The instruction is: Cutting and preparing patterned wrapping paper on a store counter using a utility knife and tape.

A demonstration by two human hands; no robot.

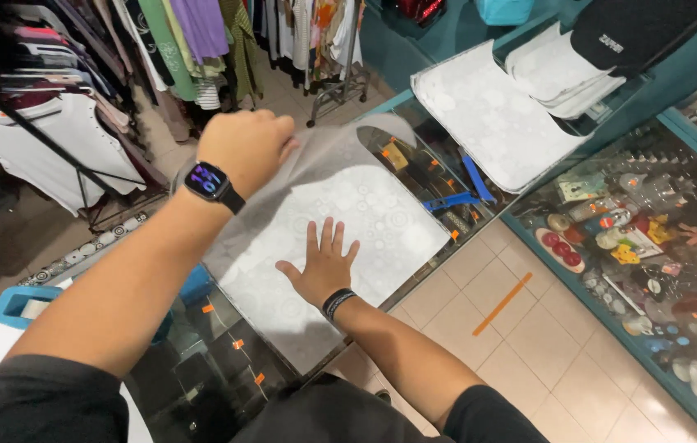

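Observation:
A white patterned cloth in a clear plastic sleeve [365, 213] lies on a glass display counter [225, 361]. My left hand [246, 148], with a dark smartwatch on its wrist, is raised above the far left corner and pinches the lifted edge of the clear plastic. My right hand [324, 264], with a black wristband, rests flat with fingers spread on the near part of the white cloth.
Further folded white cloths [496, 115] and a black one [635, 29] lie on the counter behind. A second glass case [652, 246] on the right holds small trinkets. Clothes racks [61, 107] stand at the left. Tiled floor [521, 328] with an orange tape strip lies between the counters.

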